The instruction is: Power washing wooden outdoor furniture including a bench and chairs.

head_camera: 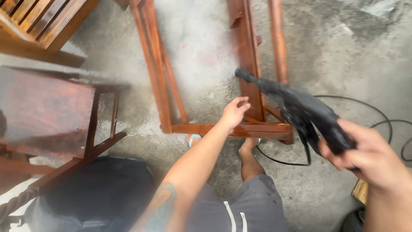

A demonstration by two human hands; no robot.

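My right hand grips a black spray gun whose nozzle points up and left toward a reddish-brown wooden frame lying on the concrete floor. A thin black hose runs from the gun down and off to the right. My left hand reaches forward with loosely curled fingers, at or just above the frame's near rail and its upright board; contact is unclear. My bare legs and feet stand just behind that rail.
A glossy dark wooden table stands at the left, with a slatted wooden piece above it. A dark round bin sits at the bottom left. Hose loops lie on the floor at the right.
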